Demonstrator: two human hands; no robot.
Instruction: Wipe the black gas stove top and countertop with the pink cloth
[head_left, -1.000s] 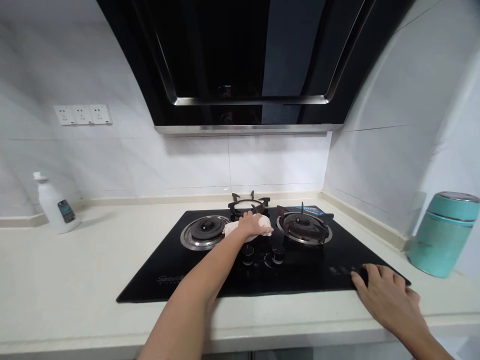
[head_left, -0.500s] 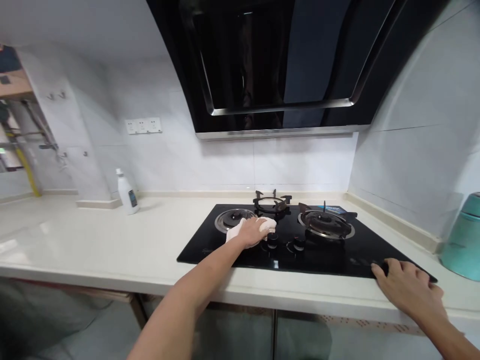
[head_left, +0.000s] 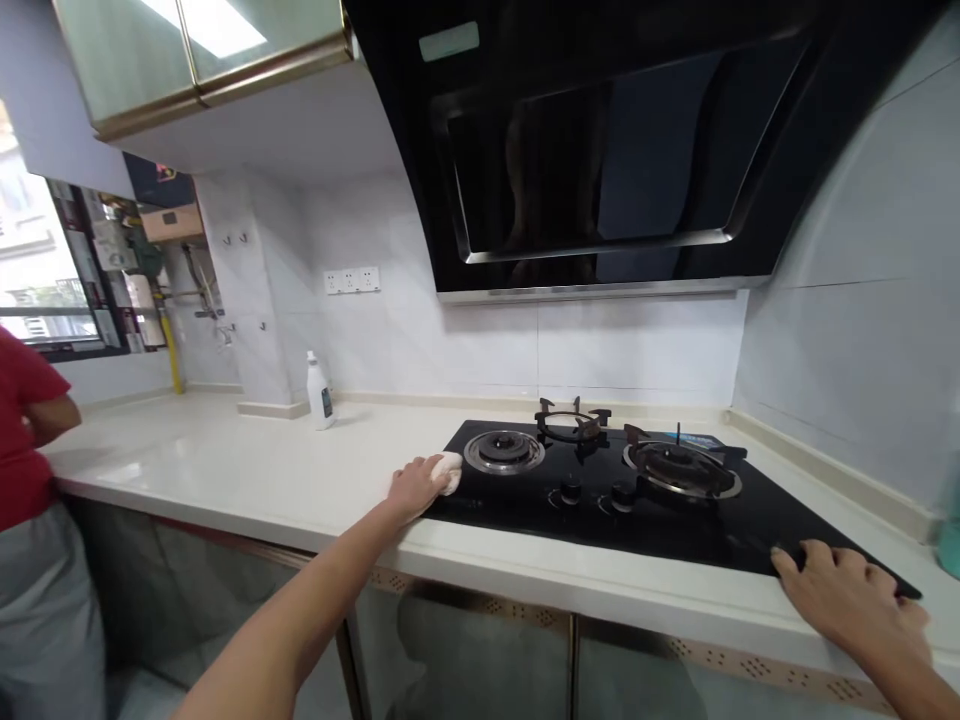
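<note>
My left hand (head_left: 415,487) is closed on a white cloth (head_left: 449,472), pressed down at the left edge of the black gas stove (head_left: 517,515). The left burner (head_left: 504,452) has no pot stand on it and lies just right of the cloth. My right hand (head_left: 847,590) rests with fingers spread on the stove's front right corner and the counter edge, holding nothing. Between the hands are two black knobs (head_left: 570,491). A pot stand (head_left: 573,421) sits at the back of the stove, and the right burner (head_left: 681,468) carries a dark ring.
A white bottle (head_left: 319,395) stands on the white counter (head_left: 247,470) by the wall. The black range hood (head_left: 600,270) hangs above the stove. At far left is a person in a red shirt (head_left: 26,430). A teal container (head_left: 949,548) shows at the right edge.
My left hand has moved the cloth leftward, from beside the left burner to the stove's left edge. My right hand stays on the corner. The view has turned left, bringing in the person and window.
</note>
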